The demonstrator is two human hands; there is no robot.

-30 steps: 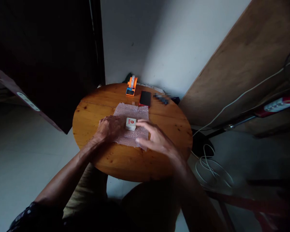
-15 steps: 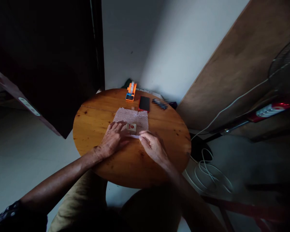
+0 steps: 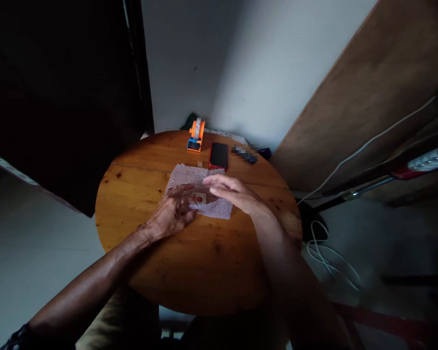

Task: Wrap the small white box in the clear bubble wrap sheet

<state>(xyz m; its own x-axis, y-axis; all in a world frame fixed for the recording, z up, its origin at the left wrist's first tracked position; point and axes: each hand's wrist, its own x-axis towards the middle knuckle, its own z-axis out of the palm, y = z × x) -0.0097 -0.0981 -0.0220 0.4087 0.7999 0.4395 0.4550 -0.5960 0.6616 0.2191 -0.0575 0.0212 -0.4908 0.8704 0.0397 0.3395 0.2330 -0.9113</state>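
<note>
Wooden tabletop (image 3: 204, 272) extends beneath the left hand (image 3: 171, 212), whose fingers are loosely spread against the left side of the bubble wrap (image 3: 184, 174). The right hand's (image 3: 237, 190) fingers reach nearly straight, slightly parted, over the wrap; I cannot tell whether they touch. Between both hands' fingers lies a small white box (image 3: 201, 198). Beyond the fingertips sit a black phone (image 3: 219, 155) and an orange tape dispenser (image 3: 196, 136).

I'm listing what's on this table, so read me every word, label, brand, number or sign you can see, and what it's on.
No text is readable.
Small box: red marks, too small and partly hidden to read.
Dark pixelated object: nothing legible.
Red-edged phone: no readable text.
Off the table, red-and-silver panel: any marks are too blurred.
</note>
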